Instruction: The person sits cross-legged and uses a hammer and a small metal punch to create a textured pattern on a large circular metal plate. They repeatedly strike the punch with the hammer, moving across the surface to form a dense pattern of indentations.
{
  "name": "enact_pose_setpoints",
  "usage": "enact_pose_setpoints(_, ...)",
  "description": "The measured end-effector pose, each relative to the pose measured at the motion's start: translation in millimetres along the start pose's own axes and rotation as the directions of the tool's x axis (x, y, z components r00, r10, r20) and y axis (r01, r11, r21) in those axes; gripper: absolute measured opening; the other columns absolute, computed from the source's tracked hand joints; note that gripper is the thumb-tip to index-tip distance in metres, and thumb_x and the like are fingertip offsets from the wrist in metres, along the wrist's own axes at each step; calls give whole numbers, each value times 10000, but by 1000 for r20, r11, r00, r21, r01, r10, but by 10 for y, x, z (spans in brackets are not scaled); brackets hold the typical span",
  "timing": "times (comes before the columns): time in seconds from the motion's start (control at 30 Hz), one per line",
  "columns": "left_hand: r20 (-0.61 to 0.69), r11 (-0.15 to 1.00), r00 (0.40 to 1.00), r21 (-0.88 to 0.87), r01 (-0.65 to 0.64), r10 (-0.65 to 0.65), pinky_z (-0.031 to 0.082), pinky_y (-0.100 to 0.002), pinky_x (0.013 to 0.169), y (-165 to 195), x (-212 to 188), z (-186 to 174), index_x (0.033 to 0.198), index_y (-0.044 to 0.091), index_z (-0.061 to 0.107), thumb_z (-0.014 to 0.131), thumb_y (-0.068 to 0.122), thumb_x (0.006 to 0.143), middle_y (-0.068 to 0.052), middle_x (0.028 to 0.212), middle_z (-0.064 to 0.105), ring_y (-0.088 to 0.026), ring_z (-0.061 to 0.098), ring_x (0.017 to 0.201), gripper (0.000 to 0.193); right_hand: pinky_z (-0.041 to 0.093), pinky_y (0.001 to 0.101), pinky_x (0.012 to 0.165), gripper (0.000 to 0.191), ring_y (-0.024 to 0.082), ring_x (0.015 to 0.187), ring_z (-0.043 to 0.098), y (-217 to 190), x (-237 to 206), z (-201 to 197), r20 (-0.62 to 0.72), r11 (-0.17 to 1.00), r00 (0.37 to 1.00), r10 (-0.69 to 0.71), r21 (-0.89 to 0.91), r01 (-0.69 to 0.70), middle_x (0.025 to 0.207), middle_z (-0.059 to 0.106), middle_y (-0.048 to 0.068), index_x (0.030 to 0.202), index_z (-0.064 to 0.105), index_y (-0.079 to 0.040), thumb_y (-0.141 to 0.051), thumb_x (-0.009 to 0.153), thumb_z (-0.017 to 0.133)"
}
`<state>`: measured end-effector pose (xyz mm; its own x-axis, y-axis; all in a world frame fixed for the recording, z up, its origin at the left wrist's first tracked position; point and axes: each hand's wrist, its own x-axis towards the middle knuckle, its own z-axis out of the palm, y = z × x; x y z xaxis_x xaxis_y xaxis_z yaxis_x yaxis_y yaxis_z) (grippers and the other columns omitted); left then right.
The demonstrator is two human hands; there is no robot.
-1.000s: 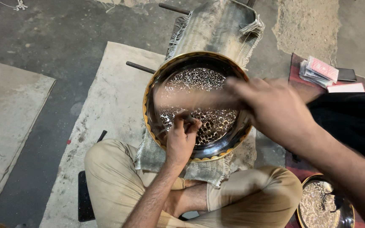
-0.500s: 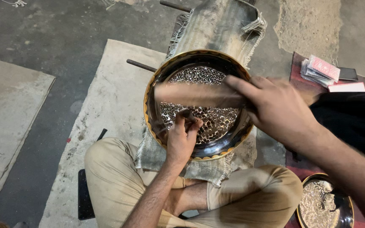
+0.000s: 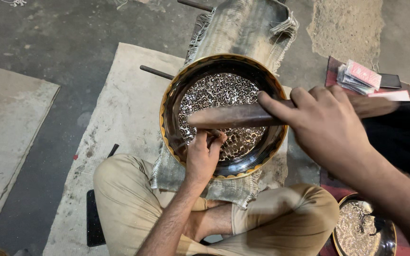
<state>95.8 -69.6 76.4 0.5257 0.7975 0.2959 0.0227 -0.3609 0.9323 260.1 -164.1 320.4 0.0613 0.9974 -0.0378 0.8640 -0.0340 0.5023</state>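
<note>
Floor mat [image 3: 119, 95]: tray [image 3: 224, 114] under hands.

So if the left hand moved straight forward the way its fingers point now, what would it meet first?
Probably the brown wooden stick held by the right hand, which crosses just beyond the left hand above the engraved plate. Depth is unclear, so the fingers might pass beneath it.

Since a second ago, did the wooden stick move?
Yes. The wooden stick in the right hand sits lower over the engraved plate, nearer the left hand.
</note>
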Motion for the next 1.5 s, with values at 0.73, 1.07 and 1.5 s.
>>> enact_pose_setpoints(0.73,48,997,998,60,37,-40,674,-357,815,-75,-18,27,1263,140,500,620,168,1019,-65,1046,773,-217,791,953,273,536,461,853,757,286,852,682,2,-115,37,138,995,987,77,50,-84,1013,658,114,1588,411,-343,-159,884,621)
enact_pose_setpoints(1.07,44,999,999,30,14,-15,666,-349,775,-17,0,11,1233,125,483,644,176,1038,-75,1001,755,-218,789,927,258,542,470,831,706,293,849,685,-2,-140,77,120,974,986,113,185,-134,1024,663,131,1558,434,-350,-220,897,646)
enact_pose_setpoints(1.5,103,969,965,68,236,-242,675,-330,698,86,53,-35,1360,165,481,608,275,1020,-55,1060,756,-184,770,834,380,545,456,842,727,255,824,682,57,-215,141,213,981,963,166,-140,-138,994,669,96,1600,366,-327,-109,935,562)
